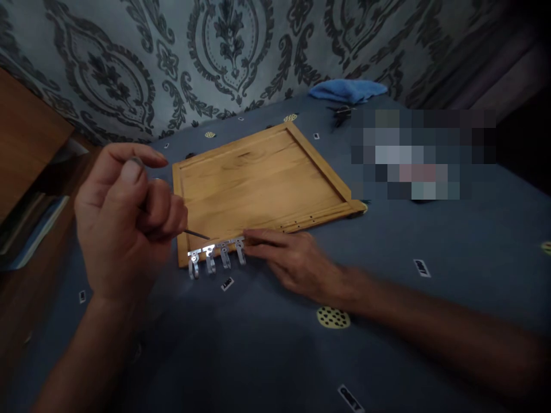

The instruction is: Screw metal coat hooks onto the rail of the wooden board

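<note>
My left hand (129, 212) is raised at the left, closed in a fist around a thin metal rod-like tool (197, 234). Only its slim shaft shows, pointing at the hooks below; the rest is hidden in my fingers. Along the near edge of a framed wooden panel (241, 183) sits a row of several shiny metal hooks (224, 252), their curved ends hanging over the edge. My right hand (293, 255) reaches in from the right, its fingertips pressed together on the right end of the hook row and the panel's edge.
The panel lies on a dark blue patterned cloth (267, 344). Small dark holes dot its near edge, right of my right hand. A blue towel (348, 90) and a dark object (342, 115) lie at the back. Wooden shelving (30, 143) with books stands left; patterned fabric (232, 51) rises behind.
</note>
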Motion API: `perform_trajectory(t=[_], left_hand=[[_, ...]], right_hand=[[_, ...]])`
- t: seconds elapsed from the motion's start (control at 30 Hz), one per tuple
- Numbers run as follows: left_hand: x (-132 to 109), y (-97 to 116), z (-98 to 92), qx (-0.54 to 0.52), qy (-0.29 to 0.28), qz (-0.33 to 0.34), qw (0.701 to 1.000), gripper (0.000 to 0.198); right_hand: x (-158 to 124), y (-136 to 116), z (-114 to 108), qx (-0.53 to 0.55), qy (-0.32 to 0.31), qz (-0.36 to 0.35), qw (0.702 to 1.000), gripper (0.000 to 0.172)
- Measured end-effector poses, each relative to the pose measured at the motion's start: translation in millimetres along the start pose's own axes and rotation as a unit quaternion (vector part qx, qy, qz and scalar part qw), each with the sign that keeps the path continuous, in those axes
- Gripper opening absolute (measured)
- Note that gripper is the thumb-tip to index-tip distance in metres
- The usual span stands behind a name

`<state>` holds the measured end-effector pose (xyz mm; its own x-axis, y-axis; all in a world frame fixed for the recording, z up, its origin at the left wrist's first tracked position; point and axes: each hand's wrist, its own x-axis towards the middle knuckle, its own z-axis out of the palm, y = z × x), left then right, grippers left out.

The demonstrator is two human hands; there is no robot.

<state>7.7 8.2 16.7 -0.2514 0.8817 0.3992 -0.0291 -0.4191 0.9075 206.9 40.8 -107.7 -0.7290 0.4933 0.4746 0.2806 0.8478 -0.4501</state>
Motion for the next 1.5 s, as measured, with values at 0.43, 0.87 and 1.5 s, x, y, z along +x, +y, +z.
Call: perform_trajectory(t=[0.43, 0.87, 1.5], left_hand=[[10.0, 3.2, -13.6, 0.024, 0.015, 0.008, 1.000, 0.038], [29.8, -6.4, -39.6, 0.051, 0.026, 0.021, 0.998, 0.024], [76.1, -68.2, -200.8, 0.354, 0.263, -0.160, 0.883, 0.033]], right_hand=[[4.8, 3.0, -2.5, 0.122, 0.063, 0.109, 0.985, 0.044], [3.5, 5.2, -1.0, 0.110, 0.061, 0.097, 0.987, 0.042], [1.3, 18.7, 2.7, 0.104, 0.063, 0.055, 0.991, 0.038]])
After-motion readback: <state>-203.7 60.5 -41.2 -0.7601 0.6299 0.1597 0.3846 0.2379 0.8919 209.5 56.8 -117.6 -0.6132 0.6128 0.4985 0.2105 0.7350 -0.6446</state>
